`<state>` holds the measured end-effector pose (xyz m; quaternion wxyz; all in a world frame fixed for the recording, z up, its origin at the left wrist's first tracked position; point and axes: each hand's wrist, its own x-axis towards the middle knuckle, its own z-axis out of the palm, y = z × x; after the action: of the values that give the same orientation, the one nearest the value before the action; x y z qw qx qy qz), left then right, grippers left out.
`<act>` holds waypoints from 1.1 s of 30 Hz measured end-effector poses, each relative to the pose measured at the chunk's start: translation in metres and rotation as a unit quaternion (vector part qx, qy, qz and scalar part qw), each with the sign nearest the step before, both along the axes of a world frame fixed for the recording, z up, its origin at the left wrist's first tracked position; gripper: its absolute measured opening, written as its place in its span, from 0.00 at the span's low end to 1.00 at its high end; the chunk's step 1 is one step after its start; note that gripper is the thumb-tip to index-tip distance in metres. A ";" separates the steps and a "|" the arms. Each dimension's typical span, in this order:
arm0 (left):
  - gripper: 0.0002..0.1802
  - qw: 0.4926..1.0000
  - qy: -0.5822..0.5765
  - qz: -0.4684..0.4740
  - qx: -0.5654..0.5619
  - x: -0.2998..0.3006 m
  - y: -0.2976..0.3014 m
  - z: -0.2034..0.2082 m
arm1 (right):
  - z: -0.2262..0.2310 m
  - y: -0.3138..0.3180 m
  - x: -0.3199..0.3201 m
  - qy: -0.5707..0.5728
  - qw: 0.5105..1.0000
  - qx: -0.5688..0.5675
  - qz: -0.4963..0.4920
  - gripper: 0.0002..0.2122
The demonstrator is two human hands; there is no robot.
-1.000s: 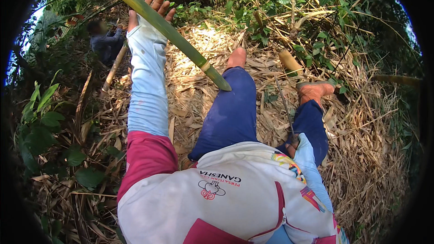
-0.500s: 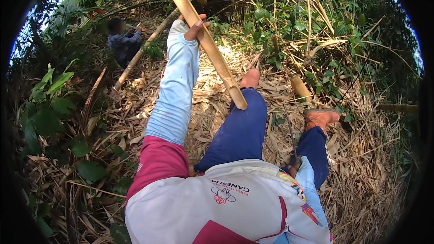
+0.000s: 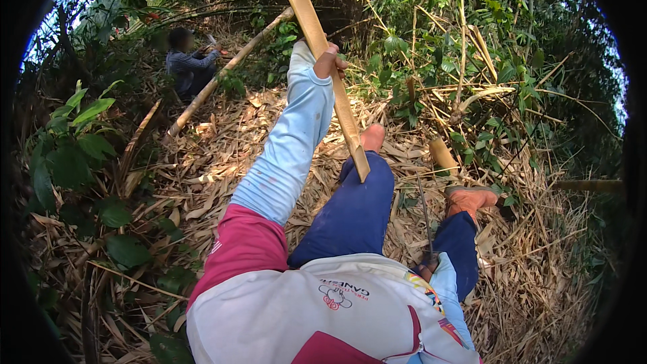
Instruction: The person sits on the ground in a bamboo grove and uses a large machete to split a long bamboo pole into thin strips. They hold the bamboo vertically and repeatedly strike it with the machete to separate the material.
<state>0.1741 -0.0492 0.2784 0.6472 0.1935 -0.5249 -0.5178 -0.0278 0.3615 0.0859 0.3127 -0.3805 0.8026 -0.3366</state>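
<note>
A long split piece of bamboo (image 3: 345, 111) slants down in front of me, its lower end over my bent left knee. My left hand (image 3: 327, 62) is closed round it above the middle, thumb and fingers wrapped about the strip. Low beside my right thigh, my right hand (image 3: 427, 267) is partly hidden by my shirt and sleeve. A long, thin, dark blade (image 3: 424, 209), seen nearly edge-on, rises from that hand, which is closed on its lower end; the handle is hidden.
Dry bamboo leaves (image 3: 222, 162) cover the ground. A long bamboo pole (image 3: 236, 61) slants across the far left, and another person (image 3: 185, 61) sits beyond it. A cut bamboo piece (image 3: 443, 155) lies near my right boot (image 3: 470, 201). Green plants (image 3: 77, 141) grow at the left.
My left hand has moved right and slightly down with the bamboo strip, which has turned and stands steeper. Its fingers now wrap further round it. The right hand stays low.
</note>
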 end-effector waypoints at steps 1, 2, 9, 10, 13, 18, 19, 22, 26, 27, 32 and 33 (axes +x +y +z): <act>0.26 0.999 0.011 0.020 -0.027 -0.002 0.013 0.006 | 0.002 -0.001 0.000 0.005 1.000 0.007 0.003 0.12; 0.31 0.999 0.005 0.022 -0.029 -0.005 0.025 0.011 | 0.008 -0.001 0.003 0.012 1.000 0.015 0.002 0.12; 0.38 0.999 0.009 -0.029 -0.038 -0.019 0.027 0.009 | -0.001 0.002 -0.002 0.015 0.999 0.035 0.000 0.13; 0.36 0.999 0.010 -0.030 -0.041 -0.020 0.030 0.011 | -0.001 0.001 -0.003 0.016 0.999 0.046 0.002 0.13; 0.33 0.997 0.002 -0.032 -0.068 -0.029 0.026 0.008 | 0.015 -0.002 0.002 0.022 0.999 0.049 0.003 0.12; 0.36 0.992 0.008 -0.036 -0.119 -0.038 0.018 -0.002 | 0.012 -0.002 0.002 0.010 0.999 0.053 -0.001 0.12; 0.36 0.993 0.005 -0.035 -0.115 -0.039 0.020 -0.002 | 0.012 -0.002 0.002 0.009 0.999 0.050 -0.001 0.12; 0.37 0.994 -0.016 -0.028 -0.104 -0.040 0.031 0.002 | 0.018 -0.004 0.003 0.000 0.999 0.051 -0.002 0.13; 0.38 0.994 -0.042 -0.008 -0.105 -0.037 0.033 0.003 | 0.015 -0.003 0.002 0.019 0.999 0.045 0.006 0.13; 0.39 0.993 -0.040 -0.007 -0.107 -0.038 0.033 0.003 | 0.015 -0.003 0.002 0.020 0.999 0.033 0.008 0.13; 0.40 0.995 -0.048 -0.012 -0.089 -0.037 0.050 0.013 | 0.015 -0.003 0.001 0.023 0.999 0.031 0.007 0.13; 0.40 0.995 -0.045 -0.019 -0.084 -0.038 0.052 0.014 | 0.015 -0.003 0.001 0.026 0.999 0.036 0.003 0.13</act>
<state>0.1359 0.0029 0.2922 0.6272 0.1518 -0.5987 -0.4746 -0.0268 0.3588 0.1004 0.3062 -0.3798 0.8212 -0.2961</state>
